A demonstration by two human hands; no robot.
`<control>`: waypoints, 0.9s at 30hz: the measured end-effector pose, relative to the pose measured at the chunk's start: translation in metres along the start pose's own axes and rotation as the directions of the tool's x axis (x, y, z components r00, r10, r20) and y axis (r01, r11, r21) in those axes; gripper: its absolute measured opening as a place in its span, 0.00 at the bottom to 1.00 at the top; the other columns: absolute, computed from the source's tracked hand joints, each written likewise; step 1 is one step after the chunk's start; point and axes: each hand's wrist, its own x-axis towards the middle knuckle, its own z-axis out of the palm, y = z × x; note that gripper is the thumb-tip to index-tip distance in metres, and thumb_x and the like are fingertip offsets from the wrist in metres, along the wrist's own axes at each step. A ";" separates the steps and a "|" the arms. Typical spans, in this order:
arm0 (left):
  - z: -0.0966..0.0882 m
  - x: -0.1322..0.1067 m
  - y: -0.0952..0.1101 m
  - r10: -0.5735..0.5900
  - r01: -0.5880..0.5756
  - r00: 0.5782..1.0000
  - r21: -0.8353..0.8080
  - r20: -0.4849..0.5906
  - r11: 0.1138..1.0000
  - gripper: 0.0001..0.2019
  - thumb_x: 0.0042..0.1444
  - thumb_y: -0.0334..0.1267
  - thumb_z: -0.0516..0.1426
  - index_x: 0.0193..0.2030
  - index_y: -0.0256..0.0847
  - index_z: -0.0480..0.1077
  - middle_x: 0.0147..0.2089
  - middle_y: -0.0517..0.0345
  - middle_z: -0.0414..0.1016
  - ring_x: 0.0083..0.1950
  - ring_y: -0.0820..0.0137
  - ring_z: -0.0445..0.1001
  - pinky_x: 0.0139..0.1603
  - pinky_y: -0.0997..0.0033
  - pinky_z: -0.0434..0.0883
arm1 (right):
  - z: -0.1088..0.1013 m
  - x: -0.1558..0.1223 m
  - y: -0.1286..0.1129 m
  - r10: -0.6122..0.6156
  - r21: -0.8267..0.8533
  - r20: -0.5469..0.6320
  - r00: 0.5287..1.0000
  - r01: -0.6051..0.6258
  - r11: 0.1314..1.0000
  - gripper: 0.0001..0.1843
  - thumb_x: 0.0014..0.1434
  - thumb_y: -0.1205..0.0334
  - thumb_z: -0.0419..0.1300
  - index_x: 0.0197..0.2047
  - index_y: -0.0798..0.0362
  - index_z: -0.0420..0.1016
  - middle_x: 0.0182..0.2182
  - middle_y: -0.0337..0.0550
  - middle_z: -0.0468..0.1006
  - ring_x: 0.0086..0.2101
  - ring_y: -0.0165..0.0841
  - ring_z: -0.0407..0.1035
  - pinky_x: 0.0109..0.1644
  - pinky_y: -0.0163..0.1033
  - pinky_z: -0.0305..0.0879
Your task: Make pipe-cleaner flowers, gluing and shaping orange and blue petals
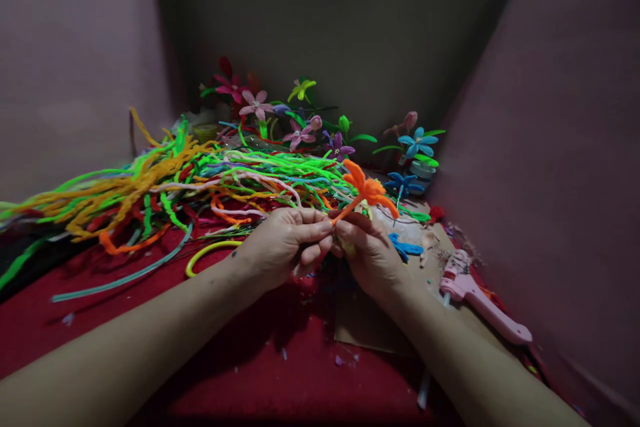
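An orange pipe-cleaner flower [367, 188] stands up between my two hands, its petals spread and one orange strand running down to my fingertips. My left hand [290, 238] is closed, thumb and index finger pinching the lower end of that strand. Close against it, my right hand [367, 247] is also closed, with thumb and fingers pinched at the flower's base. The fingers hide the exact spot where the strand ends. Just beyond my right hand lies a blue pipe-cleaner piece [404, 247].
A large heap of loose pipe cleaners [150, 180] spreads across the left and middle. Several finished flowers [300, 133] stand behind it. On the right, a pink glue gun [483, 300] rests on cardboard [370, 330]. Red cloth [240, 360] covers the table.
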 end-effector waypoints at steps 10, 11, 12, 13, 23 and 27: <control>0.005 -0.002 -0.007 0.489 -0.316 0.872 0.722 -0.035 0.616 0.06 0.55 0.36 0.54 0.32 0.36 0.69 0.22 0.63 0.67 0.23 0.77 0.65 0.26 0.78 0.63 | -0.001 0.000 -0.001 -0.091 -0.076 -0.037 0.995 0.088 0.993 0.05 0.44 0.67 0.65 0.28 0.51 0.80 0.25 0.36 0.77 0.26 0.26 0.64 0.30 0.33 0.58; 0.004 -0.002 -0.009 0.538 -0.334 0.843 0.767 -0.017 0.548 0.06 0.55 0.36 0.54 0.33 0.37 0.70 0.23 0.62 0.68 0.23 0.77 0.65 0.26 0.78 0.63 | -0.001 -0.001 0.000 -0.109 -0.097 -0.030 0.994 0.106 0.990 0.06 0.44 0.67 0.65 0.30 0.51 0.80 0.26 0.36 0.77 0.27 0.27 0.65 0.32 0.33 0.59; 0.003 -0.001 -0.011 0.568 -0.342 0.823 0.796 -0.002 0.499 0.06 0.55 0.35 0.54 0.33 0.37 0.70 0.24 0.61 0.69 0.24 0.77 0.65 0.26 0.78 0.63 | -0.002 -0.001 0.001 -0.123 -0.115 -0.023 0.992 0.119 0.986 0.08 0.45 0.67 0.65 0.32 0.50 0.80 0.27 0.36 0.78 0.28 0.27 0.65 0.35 0.34 0.60; 0.002 -0.001 -0.013 0.584 -0.344 0.812 0.813 0.007 0.469 0.06 0.56 0.35 0.53 0.33 0.37 0.70 0.25 0.61 0.69 0.24 0.77 0.65 0.27 0.78 0.63 | -0.002 -0.001 0.002 -0.129 -0.127 -0.018 0.991 0.126 0.984 0.09 0.45 0.67 0.65 0.34 0.50 0.80 0.28 0.36 0.78 0.29 0.28 0.66 0.37 0.35 0.61; 0.007 -0.001 -0.003 0.275 -0.183 0.952 0.466 -0.137 0.865 0.06 0.55 0.35 0.53 0.28 0.37 0.65 0.17 0.67 0.63 0.17 0.80 0.60 0.19 0.80 0.59 | -0.003 -0.002 0.004 -0.131 -0.225 0.045 0.990 0.138 0.964 0.08 0.50 0.65 0.62 0.35 0.51 0.80 0.28 0.37 0.76 0.27 0.27 0.63 0.34 0.34 0.59; 0.006 -0.001 0.000 0.169 -0.128 0.980 0.311 -0.108 0.942 0.08 0.53 0.37 0.56 0.28 0.35 0.66 0.15 0.66 0.65 0.16 0.80 0.60 0.18 0.80 0.61 | -0.001 -0.004 0.002 -0.130 -0.214 0.066 0.989 0.141 0.967 0.08 0.50 0.62 0.62 0.35 0.52 0.79 0.28 0.38 0.74 0.26 0.27 0.61 0.30 0.34 0.56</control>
